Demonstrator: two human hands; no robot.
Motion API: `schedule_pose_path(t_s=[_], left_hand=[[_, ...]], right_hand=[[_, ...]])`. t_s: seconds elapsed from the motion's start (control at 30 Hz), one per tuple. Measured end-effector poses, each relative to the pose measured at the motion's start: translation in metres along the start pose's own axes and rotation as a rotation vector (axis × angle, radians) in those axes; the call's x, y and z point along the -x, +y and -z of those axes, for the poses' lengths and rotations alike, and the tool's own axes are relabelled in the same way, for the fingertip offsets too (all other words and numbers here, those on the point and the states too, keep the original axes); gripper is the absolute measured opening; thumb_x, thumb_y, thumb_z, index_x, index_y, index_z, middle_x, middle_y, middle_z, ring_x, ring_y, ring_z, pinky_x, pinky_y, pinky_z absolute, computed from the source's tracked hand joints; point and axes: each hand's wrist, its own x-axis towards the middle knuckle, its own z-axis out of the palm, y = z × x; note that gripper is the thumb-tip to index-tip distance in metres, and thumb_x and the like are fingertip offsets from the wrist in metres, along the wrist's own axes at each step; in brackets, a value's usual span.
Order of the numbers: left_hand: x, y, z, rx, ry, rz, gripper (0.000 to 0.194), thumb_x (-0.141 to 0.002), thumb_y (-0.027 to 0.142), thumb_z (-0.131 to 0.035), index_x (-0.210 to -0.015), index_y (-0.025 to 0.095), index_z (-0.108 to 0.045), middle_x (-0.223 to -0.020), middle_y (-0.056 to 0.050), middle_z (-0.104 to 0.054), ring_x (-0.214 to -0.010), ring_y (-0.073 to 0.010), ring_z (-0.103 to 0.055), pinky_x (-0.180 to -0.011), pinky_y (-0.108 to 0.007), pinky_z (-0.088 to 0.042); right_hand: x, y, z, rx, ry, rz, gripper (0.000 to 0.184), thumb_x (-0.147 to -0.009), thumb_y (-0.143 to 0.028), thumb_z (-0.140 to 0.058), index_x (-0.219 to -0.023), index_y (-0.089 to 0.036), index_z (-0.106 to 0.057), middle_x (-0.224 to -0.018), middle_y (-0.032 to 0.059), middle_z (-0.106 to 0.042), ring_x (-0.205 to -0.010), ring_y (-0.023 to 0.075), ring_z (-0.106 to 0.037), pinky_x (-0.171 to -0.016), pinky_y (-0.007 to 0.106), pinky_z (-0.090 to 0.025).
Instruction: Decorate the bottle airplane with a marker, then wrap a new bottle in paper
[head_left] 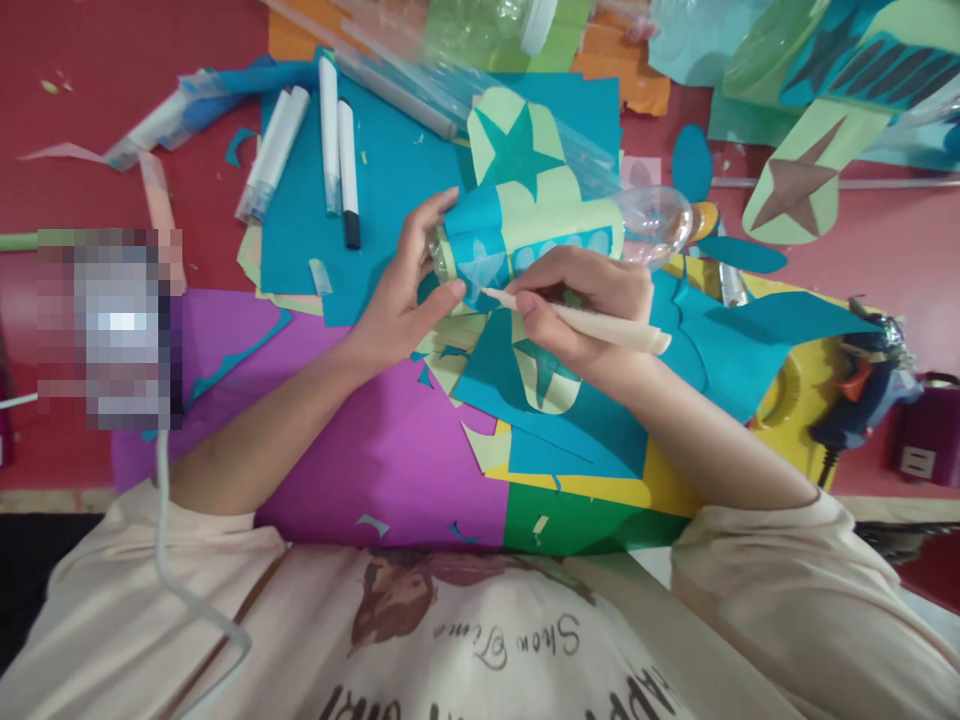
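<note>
Clamped around the base end of a plastic bottle (654,222), the fingers and thumb of the left hand (420,262) hold it on its side, its orange cap (703,220) pointing right. Pinched between the thumb and fingers of the right hand (581,300), a white marker (611,328) has its tip at the blue paper (474,232) wrapped round the bottle. Paper wings with green stars stick out on both sides. The bottle is above blue sheets (405,150); more markers (330,135) lie to the left, a glue gun (862,395) to the right.
</note>
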Motion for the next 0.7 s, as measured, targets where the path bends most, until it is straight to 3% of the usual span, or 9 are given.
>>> schedule_pose_path(t_s=[0.17,0.37,0.57,0.7], left_hand=[[0.000,-0.001,0.000,-0.003,-0.004,-0.022,0.066,-0.093,0.063,-0.042,-0.147,0.034,-0.018,-0.159,-0.008,-0.025,-0.147,-0.0303,-0.029,-0.114,-0.049,-0.038],[0.000,0.002,0.001,-0.022,-0.009,-0.013,0.063,-0.094,0.062,-0.041,-0.147,0.037,-0.017,-0.159,-0.004,-0.025,-0.147,-0.0321,-0.027,-0.115,-0.046,-0.036],[0.000,0.001,0.000,-0.022,-0.009,-0.032,0.065,-0.093,0.063,-0.042,-0.147,0.040,-0.016,-0.158,-0.001,-0.025,-0.147,-0.0325,-0.029,-0.112,-0.046,-0.040],[0.000,0.003,0.000,-0.048,-0.003,0.049,0.068,-0.091,0.069,-0.038,-0.147,0.039,-0.016,-0.159,0.001,-0.025,-0.149,-0.0310,-0.024,-0.114,-0.046,-0.038]], right_hand=[[-0.001,-0.002,0.001,-0.005,-0.065,-0.012,0.015,-0.089,-0.024,-0.057,-0.076,-0.020,-0.062,-0.065,-0.0021,-0.063,-0.056,0.0083,-0.056,-0.054,0.024,-0.049],[-0.004,-0.001,0.009,-0.084,-0.026,-0.178,0.026,-0.093,-0.037,-0.053,-0.075,-0.020,-0.062,-0.063,-0.0020,-0.061,-0.054,0.0096,-0.054,-0.051,0.025,-0.047],[-0.004,0.005,0.009,-0.075,-0.075,-0.142,0.025,-0.092,-0.036,-0.053,-0.075,-0.020,-0.062,-0.061,-0.0027,-0.058,-0.055,0.0092,-0.053,-0.052,0.025,-0.043],[-0.004,0.005,0.008,-0.034,-0.097,-0.153,0.025,-0.091,-0.036,-0.052,-0.076,-0.019,-0.061,-0.061,-0.0023,-0.058,-0.054,0.0091,-0.053,-0.051,0.025,-0.042]])
